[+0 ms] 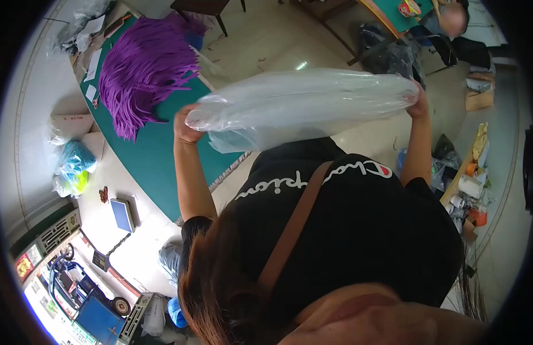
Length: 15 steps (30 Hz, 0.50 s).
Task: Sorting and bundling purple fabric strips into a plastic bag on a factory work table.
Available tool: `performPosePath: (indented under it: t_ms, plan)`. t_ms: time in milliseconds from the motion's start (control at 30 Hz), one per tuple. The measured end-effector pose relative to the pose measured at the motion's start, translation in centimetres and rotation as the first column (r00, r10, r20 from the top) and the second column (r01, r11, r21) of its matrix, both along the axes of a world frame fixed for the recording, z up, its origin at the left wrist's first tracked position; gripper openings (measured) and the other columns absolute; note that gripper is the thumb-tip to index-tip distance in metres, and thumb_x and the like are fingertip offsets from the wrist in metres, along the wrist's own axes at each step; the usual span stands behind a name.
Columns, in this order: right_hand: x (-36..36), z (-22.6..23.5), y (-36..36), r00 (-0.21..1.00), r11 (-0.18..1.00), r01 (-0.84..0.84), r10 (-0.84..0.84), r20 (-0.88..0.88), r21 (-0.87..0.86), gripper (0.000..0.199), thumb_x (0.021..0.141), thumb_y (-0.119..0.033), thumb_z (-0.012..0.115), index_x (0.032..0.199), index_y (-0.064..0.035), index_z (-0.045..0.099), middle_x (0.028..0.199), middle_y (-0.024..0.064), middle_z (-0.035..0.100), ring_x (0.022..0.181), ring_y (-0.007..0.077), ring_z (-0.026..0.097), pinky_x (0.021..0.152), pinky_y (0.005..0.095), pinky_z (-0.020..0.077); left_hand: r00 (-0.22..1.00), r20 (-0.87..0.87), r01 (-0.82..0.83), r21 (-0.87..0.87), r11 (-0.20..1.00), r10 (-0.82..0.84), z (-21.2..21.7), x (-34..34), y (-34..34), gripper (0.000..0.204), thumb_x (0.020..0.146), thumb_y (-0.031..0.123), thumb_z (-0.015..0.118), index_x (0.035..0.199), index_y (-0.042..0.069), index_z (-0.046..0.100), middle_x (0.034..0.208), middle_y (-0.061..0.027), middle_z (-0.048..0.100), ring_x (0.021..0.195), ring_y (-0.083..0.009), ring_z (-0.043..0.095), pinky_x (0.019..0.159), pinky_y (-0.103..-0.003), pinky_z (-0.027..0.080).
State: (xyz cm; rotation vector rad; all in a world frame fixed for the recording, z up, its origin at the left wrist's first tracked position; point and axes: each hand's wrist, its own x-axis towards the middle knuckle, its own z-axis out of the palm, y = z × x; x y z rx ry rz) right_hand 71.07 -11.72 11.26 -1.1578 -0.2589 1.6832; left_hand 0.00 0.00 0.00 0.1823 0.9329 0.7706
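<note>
A large clear plastic bag (306, 103) is stretched sideways in front of my body, held up off the table. My left hand (188, 123) grips its left end, fingers closed round the film. At the other end my right hand (417, 102) is closed on the bag, its fingers partly hidden by the plastic. Beyond my left hand, a big heap of purple strips (145, 69) lies on a green-topped table (148, 164). The bag's folds sag a little between my hands, and its lower left edge hangs loose.
Small scissors (95, 102) lie by the table's far left edge. A shelf (459, 178) crowded with rolls and bags stands at right. Another person (444, 23) sits at a far green table. Stuffed plastic bags (73, 164) rest on the left floor; a blue three-wheeled vehicle (99, 319) stands outside.
</note>
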Motion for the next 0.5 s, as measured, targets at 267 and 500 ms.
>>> performPosePath:
  t_ms: [267,500]
  plan:
    - [-9.6,-1.9,-1.8,-0.361,0.889,-0.428,-0.002,0.932,-0.164,0.046,0.071,-0.018,0.074,0.111,-0.0020,0.058,0.105,0.0179,0.057,0.095,0.0364,0.055,0.084,0.0419,0.0434,0.352,-0.919,0.507,0.348,0.789,0.179,9.8,3.2,-8.5,0.048,0.081,0.024,0.069,0.117,-0.001,0.047,0.111,-0.0248,0.060,0.104,-0.0369,0.058,0.086,-0.040,0.047]
    - [-21.9,-0.2,3.4,0.338,0.970,-0.236,0.132,0.932,-0.052,0.029,0.085,-0.028,0.062,0.095,-0.0017,0.065,0.087,0.0097,0.062,0.081,0.0276,0.060,0.075,0.0397,0.0484,0.047,-0.857,0.139,0.514,0.847,0.512,11.6,5.8,-10.0,0.018,0.091,0.005,0.051,0.109,0.002,0.050,0.088,-0.0172,0.065,0.083,-0.0314,0.065,0.077,-0.034,0.047]
